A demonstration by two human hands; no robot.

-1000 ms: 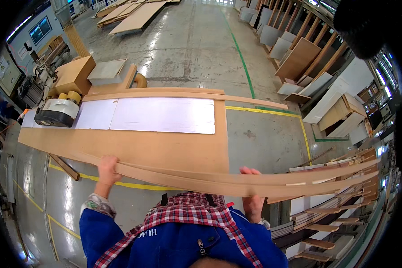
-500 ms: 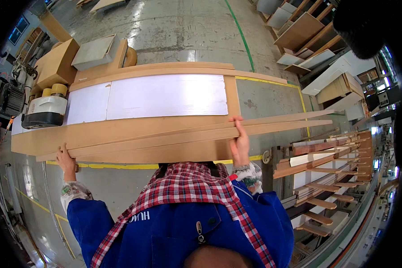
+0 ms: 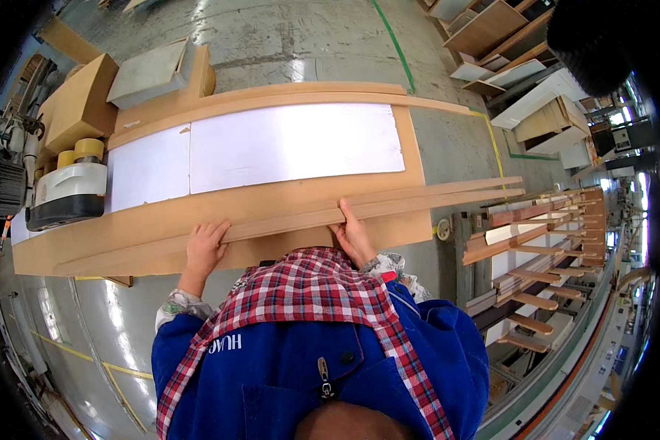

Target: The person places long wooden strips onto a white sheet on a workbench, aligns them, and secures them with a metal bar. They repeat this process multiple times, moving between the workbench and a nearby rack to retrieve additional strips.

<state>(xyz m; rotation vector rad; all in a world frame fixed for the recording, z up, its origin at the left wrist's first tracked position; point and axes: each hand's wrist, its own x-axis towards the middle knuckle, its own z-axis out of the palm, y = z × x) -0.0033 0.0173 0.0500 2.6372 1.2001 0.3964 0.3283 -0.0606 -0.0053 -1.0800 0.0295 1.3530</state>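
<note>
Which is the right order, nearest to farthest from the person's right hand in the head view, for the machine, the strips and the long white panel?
From the right hand:
1. Strips: touching it.
2. Long white panel: beyond the strips, on the board.
3. Machine: far to the left, near the board's left end.

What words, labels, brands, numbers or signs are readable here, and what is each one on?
White capital letters on the blue jacket: upside down, beside the checked apron strap; I don't copy wording or brands.
Long wooden strips: no lettering visible.
White panel: no lettering visible.
Machinery at the left edge: any marking is too small or blurred to read.
</note>
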